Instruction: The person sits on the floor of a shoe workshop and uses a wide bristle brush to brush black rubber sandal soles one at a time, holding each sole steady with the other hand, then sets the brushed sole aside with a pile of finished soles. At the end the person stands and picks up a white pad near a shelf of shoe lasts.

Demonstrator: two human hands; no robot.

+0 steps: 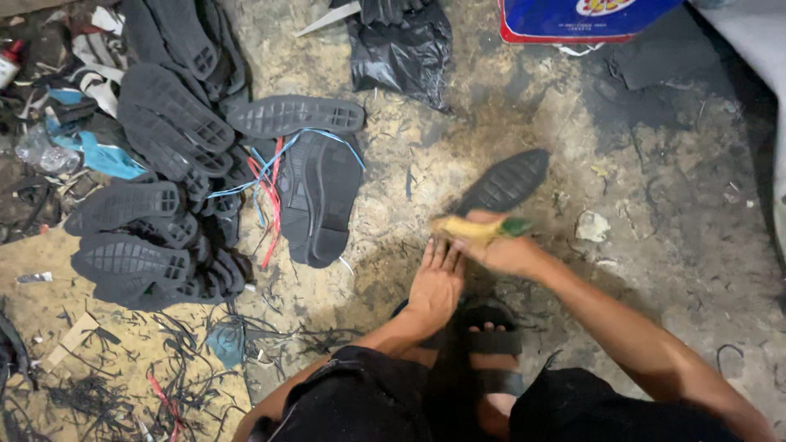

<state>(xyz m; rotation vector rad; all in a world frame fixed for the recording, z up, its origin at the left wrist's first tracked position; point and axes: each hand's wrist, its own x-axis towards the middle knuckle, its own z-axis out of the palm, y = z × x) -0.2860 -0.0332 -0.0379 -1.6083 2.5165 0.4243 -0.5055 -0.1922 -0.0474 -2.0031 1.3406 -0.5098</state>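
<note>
black shorts [360,401] low, hands: r [499,250] grips yellow tool [475,227], l [436,282] flat.

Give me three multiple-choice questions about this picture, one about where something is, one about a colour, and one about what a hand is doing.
1. Where is the pile of soles?
A. left of the hands
B. right of the hands
C. on the person's lap

2. What colour is the tool's far tip?
A. red
B. green
C. white

3. How is the left hand?
A. clenched in a fist
B. holding a bag
C. flat, fingers spread

Answers:
1 A, the soles lie heaped at the picture's left.
2 B, the yellowish tool in the right hand ends in green.
3 C, its palm faces down with fingers extended.
</note>
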